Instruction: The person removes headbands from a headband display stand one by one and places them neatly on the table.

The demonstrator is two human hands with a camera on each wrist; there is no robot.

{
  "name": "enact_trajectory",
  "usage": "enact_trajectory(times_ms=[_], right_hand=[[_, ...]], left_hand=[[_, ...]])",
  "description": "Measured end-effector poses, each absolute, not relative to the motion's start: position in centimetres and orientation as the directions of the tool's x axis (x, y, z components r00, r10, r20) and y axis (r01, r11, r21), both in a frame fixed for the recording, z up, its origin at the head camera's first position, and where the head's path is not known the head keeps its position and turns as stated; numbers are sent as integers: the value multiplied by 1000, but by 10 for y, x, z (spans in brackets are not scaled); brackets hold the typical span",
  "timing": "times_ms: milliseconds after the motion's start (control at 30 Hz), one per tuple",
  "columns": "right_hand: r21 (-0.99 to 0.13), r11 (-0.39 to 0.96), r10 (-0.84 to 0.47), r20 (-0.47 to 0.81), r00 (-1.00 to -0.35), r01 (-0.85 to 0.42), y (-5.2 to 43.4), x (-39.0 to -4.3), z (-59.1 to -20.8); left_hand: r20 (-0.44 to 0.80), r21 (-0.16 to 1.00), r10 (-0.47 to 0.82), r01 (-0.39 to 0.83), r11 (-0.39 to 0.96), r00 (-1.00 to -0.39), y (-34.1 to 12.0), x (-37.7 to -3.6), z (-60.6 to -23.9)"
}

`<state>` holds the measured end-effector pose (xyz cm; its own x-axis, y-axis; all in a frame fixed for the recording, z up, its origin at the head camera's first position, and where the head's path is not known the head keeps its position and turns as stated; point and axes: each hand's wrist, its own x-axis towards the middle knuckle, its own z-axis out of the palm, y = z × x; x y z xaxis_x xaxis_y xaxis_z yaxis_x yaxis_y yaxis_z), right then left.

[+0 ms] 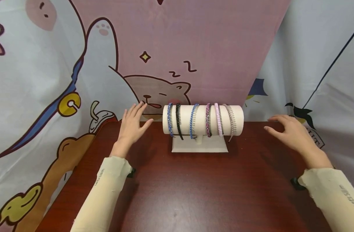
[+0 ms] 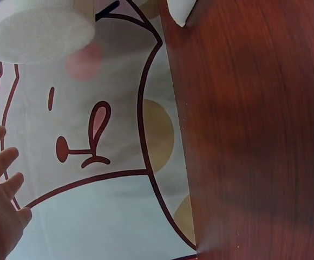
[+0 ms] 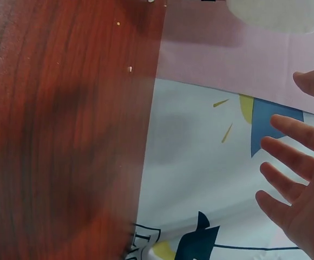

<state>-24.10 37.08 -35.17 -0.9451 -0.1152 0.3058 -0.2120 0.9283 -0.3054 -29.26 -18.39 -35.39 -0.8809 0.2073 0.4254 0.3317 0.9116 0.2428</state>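
A cream display roll point(image 1: 185, 120) stands on a flat base point(image 1: 200, 149) near the table's far edge. Several toothed headbands hang round it: glittery blue point(image 1: 169, 120), black point(image 1: 178, 120), twisted blue point(image 1: 192, 122), purple-pink point(image 1: 207, 120), pale pink point(image 1: 218, 120) and greyish brown point(image 1: 232, 120). My left hand point(image 1: 131, 124) is raised left of the roll with fingers extended, holding nothing. Off to the right, my right hand point(image 1: 292, 133) hovers with loosely bent fingers and nothing in it. Both wrist views catch a white end of the roll point(image 2: 40, 35) apart from the fingers.
The dark red-brown table point(image 1: 177, 193) spreads in front of the stand. Behind it and along both sides hangs a cartoon-printed cloth point(image 1: 217, 48), close to the table's far edge. A few tiny pale specks point(image 3: 130, 69) lie on the tabletop at the right.
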Motion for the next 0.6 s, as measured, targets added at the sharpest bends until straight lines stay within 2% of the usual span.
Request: enact_trajectory(times_ms=[600], right_hand=[[-368,902,-78,376,-923,-226,351,-225,-359]], left_hand=[[554,318,229,457,830,-801,-170,-288,-353]])
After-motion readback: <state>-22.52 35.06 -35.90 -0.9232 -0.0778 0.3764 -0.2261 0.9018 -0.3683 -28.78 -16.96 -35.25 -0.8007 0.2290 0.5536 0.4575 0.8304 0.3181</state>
